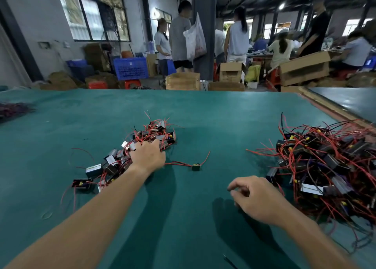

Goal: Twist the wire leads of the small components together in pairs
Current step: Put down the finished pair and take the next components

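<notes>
At the left of the frame, over the green table (203, 110), our left hand (147, 156) reaches palm-down into the smaller pile of components (130, 152); its fingers are buried among the red leads, so we cannot tell whether they have closed on anything. We judge this pile sits within easy reach as either stock or finished pairs, though which is unclear. Just right of that hand, near the middle, a single component (196, 166) lies alone on the cloth, its red wire (179, 163) running left toward the hand and a second lead angling up to the right, so its long axis lies roughly across the frame. Lower right, our right hand (257, 201) hovers loosely curled, holding nothing, fingertips near each other, just beside the large tangled heap (325, 163), probably ready to draw the next piece.
</notes>
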The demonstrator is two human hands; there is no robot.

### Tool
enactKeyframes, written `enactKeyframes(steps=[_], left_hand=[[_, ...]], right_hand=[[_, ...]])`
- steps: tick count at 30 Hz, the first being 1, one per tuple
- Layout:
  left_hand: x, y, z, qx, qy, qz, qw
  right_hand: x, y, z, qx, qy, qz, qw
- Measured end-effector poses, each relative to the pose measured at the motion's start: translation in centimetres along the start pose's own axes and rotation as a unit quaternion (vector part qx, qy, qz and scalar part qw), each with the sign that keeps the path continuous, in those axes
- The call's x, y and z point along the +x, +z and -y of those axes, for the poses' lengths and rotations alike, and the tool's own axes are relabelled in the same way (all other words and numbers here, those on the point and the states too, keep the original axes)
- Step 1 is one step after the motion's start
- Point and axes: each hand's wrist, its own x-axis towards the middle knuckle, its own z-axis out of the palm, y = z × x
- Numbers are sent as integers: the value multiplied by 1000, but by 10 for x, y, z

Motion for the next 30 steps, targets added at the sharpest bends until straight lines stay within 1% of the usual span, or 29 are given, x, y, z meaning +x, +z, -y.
enactKeyframes(steps=[3, 6, 10, 12, 14, 16, 18, 19, 20, 24, 26, 28, 30], left_hand=[[5, 5, 8, 8, 22, -25, 999], [10, 7, 16, -44, 41, -57, 997], [12, 9, 19, -75, 65, -80, 992], [15, 10, 18, -96, 63, -92, 989], [17, 9, 17, -105, 52, -80, 990], [20, 8, 17, -75, 41, -35, 996], [22, 8, 19, 2, 64, 6, 998], [23, 8, 21, 26, 80, 9, 996], [24, 9, 22, 24, 88, 4, 996], [21, 12, 25, -56, 79, -40, 995], [14, 11, 20, -123, 68, -108, 984], [2, 4, 5, -206, 67, -198, 956], [-17, -6, -20, -268, 120, -258, 921]], right_hand=[[1, 5, -1, -13, -9, 20, 1000], [1, 7, -2, -17, -13, 20, 1000], [0, 6, -1, -15, -11, 22, 1000], [-1, 5, 0, -18, -10, 25, 999], [-1, 5, 1, -20, -9, 28, 999], [-1, 6, 2, -18, -5, 30, 999], [-1, 5, 3, -13, 0, 33, 999], [-2, 5, 4, -11, 1, 33, 999], [-2, 5, 4, -9, 2, 34, 999], [-4, 5, 4, -3, -1, 32, 999], [-4, 4, 5, -2, -2, 30, 1000], [-4, 4, 5, -2, -5, 28, 1000], [-3, 5, 5, 1, -8, 19, 1000]])
